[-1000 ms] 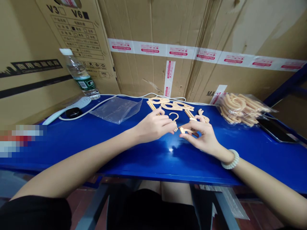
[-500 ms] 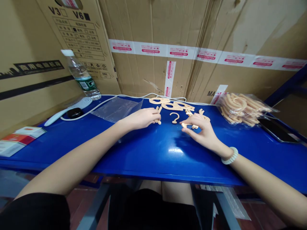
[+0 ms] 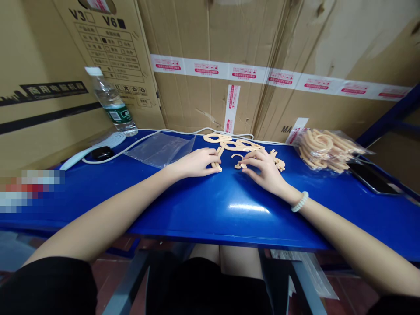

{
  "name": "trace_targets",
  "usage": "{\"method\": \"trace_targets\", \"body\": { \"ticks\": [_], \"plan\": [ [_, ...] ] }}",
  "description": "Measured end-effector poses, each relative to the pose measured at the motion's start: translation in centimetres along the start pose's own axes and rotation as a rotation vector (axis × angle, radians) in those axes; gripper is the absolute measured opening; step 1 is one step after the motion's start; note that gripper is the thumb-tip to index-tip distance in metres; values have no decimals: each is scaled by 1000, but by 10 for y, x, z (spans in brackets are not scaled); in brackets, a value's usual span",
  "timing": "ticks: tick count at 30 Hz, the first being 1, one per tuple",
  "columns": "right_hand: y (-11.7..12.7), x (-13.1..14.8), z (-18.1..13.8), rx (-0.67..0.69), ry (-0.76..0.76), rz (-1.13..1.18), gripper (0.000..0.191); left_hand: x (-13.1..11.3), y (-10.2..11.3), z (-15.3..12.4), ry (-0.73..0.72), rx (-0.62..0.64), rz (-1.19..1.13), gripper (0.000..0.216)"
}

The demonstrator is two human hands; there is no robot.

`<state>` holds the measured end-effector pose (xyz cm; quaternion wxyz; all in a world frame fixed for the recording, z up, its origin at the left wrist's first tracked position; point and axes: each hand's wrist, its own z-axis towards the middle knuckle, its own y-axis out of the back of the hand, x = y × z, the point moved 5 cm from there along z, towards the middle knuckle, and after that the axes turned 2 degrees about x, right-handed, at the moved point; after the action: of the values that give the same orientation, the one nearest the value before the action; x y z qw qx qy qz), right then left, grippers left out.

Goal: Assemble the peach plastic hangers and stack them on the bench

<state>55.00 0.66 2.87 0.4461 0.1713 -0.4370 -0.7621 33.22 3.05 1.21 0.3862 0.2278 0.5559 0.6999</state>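
My left hand (image 3: 197, 162) rests on the blue table with its fingers closed around slim beige plastic pieces (image 3: 217, 166); their far ends poke out past the fingertips. To the right lies a beige hanger hook (image 3: 236, 155), curved like a question mark. My right hand (image 3: 265, 169) is beside it, thumb and fingers pinching a small beige plastic piece (image 3: 243, 166) close to the hook's base. Whether that piece touches the hook, I cannot tell. More small beige parts (image 3: 278, 162) lie behind my right hand, partly hidden by it.
Flat beige loop-shaped parts (image 3: 215, 138) lie at the back before cardboard boxes (image 3: 197, 105). An empty clear bag (image 3: 160, 149), a water bottle (image 3: 116, 109), a brush-like handled item (image 3: 78, 156) and a white cable are on the left. A bag of beige parts (image 3: 323, 148) and a phone (image 3: 374, 178) are right.
My right hand has moved left with the small beige piece, right up to the hook. My left hand has stayed almost in place, its pieces slightly shifted.
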Motion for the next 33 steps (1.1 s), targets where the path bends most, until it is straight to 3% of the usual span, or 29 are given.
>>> {"method": "trace_targets", "body": {
  "ticks": [8,13,17,19,24,33],
  "plan": [
    [-26,-20,9,147,20,58,18,-8,-5,2,-12,-54,4,31],
    [18,-29,3,133,28,165,33,-9,-8,2,18,-59,32,31],
    [64,-70,-17,169,-127,89,41,-8,-10,2,46,-61,47,31],
    [72,-92,-29,290,-180,58,48,-7,-11,2,60,-67,52,31],
    [61,-120,-47,484,-279,54,44,-2,-12,1,106,-83,52,31],
    [55,-121,-48,517,-375,-29,32,1,-9,0,128,-50,52,30]
  ]
}}
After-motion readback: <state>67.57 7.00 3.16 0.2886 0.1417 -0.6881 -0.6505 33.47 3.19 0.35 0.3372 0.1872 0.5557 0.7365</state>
